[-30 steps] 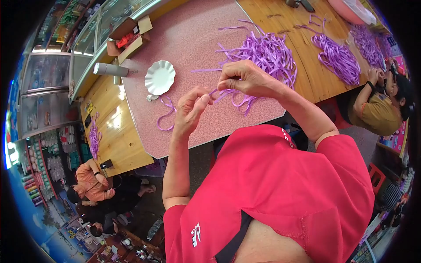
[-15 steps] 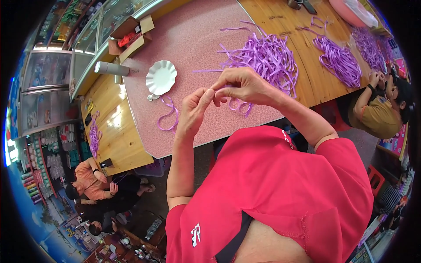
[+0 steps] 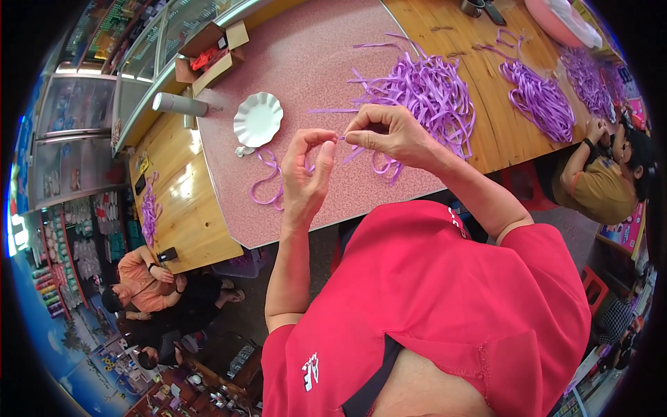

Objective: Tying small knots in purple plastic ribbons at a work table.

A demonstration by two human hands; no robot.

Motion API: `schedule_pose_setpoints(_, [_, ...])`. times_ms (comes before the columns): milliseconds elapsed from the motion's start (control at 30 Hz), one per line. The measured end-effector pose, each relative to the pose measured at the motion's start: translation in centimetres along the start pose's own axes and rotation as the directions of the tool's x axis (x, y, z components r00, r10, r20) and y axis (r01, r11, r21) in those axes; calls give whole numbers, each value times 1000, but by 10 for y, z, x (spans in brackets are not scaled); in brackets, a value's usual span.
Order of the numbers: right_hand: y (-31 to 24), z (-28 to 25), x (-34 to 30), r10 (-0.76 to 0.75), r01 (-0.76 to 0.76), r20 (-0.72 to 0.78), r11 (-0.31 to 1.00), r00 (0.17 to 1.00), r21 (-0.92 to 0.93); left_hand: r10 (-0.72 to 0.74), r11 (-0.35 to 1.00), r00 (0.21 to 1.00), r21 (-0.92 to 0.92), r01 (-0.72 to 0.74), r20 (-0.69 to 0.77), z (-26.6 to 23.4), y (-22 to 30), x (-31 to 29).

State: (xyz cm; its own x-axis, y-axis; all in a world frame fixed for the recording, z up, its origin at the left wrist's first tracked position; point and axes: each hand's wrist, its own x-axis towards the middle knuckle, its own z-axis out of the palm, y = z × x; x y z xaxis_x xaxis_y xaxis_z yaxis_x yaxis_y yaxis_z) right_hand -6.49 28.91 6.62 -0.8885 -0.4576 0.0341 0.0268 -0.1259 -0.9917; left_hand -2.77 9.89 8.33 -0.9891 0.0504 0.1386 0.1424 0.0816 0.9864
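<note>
My right hand [image 3: 392, 135] pinches a short bit of purple ribbon [image 3: 342, 137] between thumb and forefinger above the pink tabletop [image 3: 278, 69]. Close on its left is my left hand [image 3: 307, 174], fingers curled, the thumb and forefinger tips a little apart. Purple shows inside that hand, and a looped ribbon [image 3: 262, 201] lies on the table beside it; how the ribbon runs through the fingers is partly hidden. Beyond my right hand spreads a big tangled pile of purple ribbons [image 3: 434, 97]. A white scalloped dish [image 3: 258, 118] sits to the far left of my hands.
A grey cylinder [image 3: 179, 104] and an open cardboard box [image 3: 212, 57] stand at the far left. More purple ribbon bundles [image 3: 538, 101] lie on the wooden table to the right, with a pink basin [image 3: 559, 24] behind. Other people [image 3: 601, 174] sit right and left.
My fingertips, pressed together before, have moved slightly apart. The left thumb has separated from the forefinger, and a bit of purple now shows at the right fingertips.
</note>
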Motion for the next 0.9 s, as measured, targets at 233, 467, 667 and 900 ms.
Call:
schedule_pose_setpoints(233, [2, 2, -1, -43, 43, 7, 999, 999, -7, 249, 891, 964, 371, -264, 88, -2, -6, 3])
schedule_pose_setpoints(467, [2, 3, -3, -87, 86, 1, 988, 996, -127, 338, 822, 938, 460, -336, 81, 2, -6, 2])
schedule_pose_setpoints(667, [0, 3, -4, -113, 110, -8, 982, 994, -154, 320, 808, 943, 492, -325, 96, 2, -6, 1])
schedule_pose_setpoints(900, [2, 5, -5, -171, 163, -8, 954, 985, -250, 431, 687, 890, 587, -429, 146, 2, -8, 3])
